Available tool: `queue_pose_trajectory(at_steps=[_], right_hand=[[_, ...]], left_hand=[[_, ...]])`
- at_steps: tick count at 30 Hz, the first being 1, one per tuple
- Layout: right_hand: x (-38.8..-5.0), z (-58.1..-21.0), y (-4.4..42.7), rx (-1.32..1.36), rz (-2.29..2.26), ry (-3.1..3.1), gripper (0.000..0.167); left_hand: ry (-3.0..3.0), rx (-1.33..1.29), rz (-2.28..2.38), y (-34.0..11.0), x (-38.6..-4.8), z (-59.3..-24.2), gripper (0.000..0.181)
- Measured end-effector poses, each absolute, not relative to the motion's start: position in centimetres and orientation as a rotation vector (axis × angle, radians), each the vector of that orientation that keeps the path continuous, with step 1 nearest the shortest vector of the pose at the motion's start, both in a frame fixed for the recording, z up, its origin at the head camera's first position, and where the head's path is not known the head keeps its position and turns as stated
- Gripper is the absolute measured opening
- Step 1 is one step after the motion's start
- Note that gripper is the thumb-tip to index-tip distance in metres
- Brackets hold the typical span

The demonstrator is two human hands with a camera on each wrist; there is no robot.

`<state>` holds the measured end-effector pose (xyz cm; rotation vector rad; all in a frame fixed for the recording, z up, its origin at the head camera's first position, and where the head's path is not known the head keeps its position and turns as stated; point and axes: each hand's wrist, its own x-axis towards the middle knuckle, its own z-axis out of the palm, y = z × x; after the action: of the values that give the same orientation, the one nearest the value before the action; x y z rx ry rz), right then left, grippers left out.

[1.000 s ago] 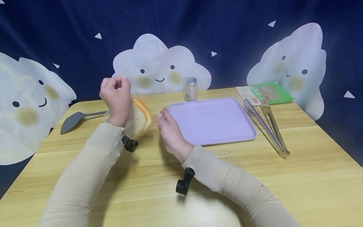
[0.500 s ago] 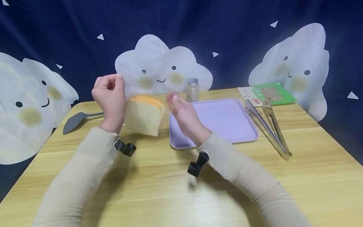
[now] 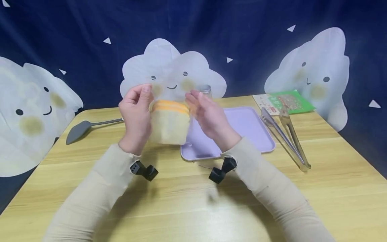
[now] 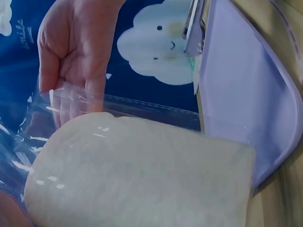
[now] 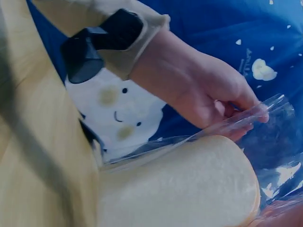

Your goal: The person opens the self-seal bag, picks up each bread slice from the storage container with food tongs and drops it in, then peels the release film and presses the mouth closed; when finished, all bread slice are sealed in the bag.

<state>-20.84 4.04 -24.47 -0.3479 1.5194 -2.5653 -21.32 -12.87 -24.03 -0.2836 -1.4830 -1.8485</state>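
Slices of bread with orange crust hang upright above the table inside a clear plastic bag. My left hand pinches the bag's upper edge between thumb and fingers, seen from the side in the right wrist view, where the left hand stands above the bread. On the bag's other side, my right hand has its fingers extended. In the left wrist view the right hand's fingers show through the film; whether they press on it, I cannot tell.
A lilac tray lies behind the right hand, with a silver-lidded jar mostly hidden beyond it. Metal tongs and a green-and-white packet lie at the right. The grey spatula is at the left.
My left hand has moved right and turned the bagged bread to face me. The right hand has risen and moved right, its fingers staying extended.
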Motion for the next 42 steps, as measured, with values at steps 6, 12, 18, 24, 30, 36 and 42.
queue_pose_trajectory(at_steps=[6, 12, 18, 24, 30, 36, 42], right_hand=[[-21.3, -23.3, 6.6, -0.333, -2.608, 1.599, 0.039], [-21.8, -22.9, 9.2, -0.404, -2.454, 1.766, 0.045], [-21.8, -23.3, 10.6, -0.509, -2.36, 1.847, 0.043], [-21.9, -23.4, 12.1, -0.571, -2.304, 2.039, 0.035], [-22.0, -22.7, 13.6, -0.643, -2.249, 2.244, 0.021], [-22.2, -22.2, 14.6, -0.557, -2.33, 2.251, 0.012], [-21.9, -22.2, 15.2, -0.555, -2.306, 2.263, 0.008]], left_hand=[[-1.382, -0.318, -1.943, -12.7, -20.8, -23.5, 0.008], [-1.398, -0.278, -1.989, -12.6, -20.7, -23.6, 0.009], [-1.488, -0.291, -1.992, -12.8, -20.7, -24.5, 0.01], [-1.707, -0.395, -1.84, -13.7, -20.6, -24.8, 0.013], [-1.871, -0.497, -1.671, -14.1, -20.6, -24.4, 0.016], [-1.925, -0.56, -1.629, -14.2, -20.6, -24.1, 0.016], [-1.862, -0.622, -1.704, -14.4, -20.5, -24.4, 0.008]])
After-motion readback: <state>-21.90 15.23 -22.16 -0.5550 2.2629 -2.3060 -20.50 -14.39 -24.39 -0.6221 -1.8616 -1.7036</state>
